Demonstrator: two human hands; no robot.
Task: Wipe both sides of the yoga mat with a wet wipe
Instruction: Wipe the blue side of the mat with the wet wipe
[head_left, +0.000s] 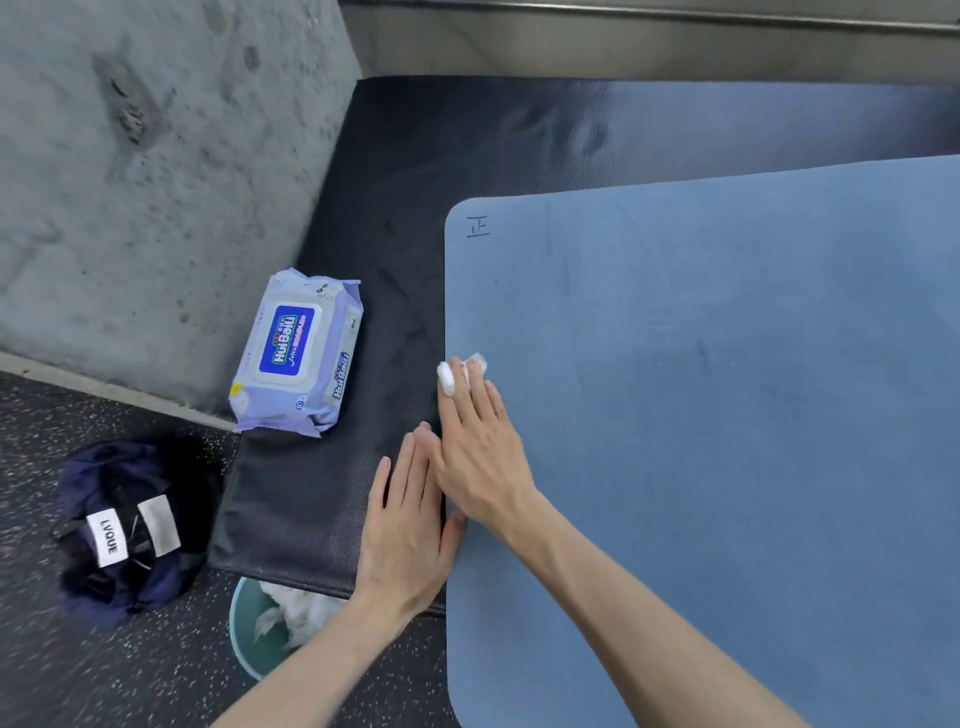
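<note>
Pressing wet wipe under flat right hand, left hand flat, yoga mat running rightward

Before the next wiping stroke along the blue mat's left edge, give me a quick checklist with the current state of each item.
1. Wet wipe under right hand: ok, fingers press it flat.
2. Wipe on the yoga mat: ok, at its left edge.
3. Left hand steadying the mat: ok, flat at the edge.
4. Spare wipes: ok, pack sits left of the mat.
5. Bin for used wipes: ok, near the left forearm.
6. Wipe's dampness: cannot tell.
</note>
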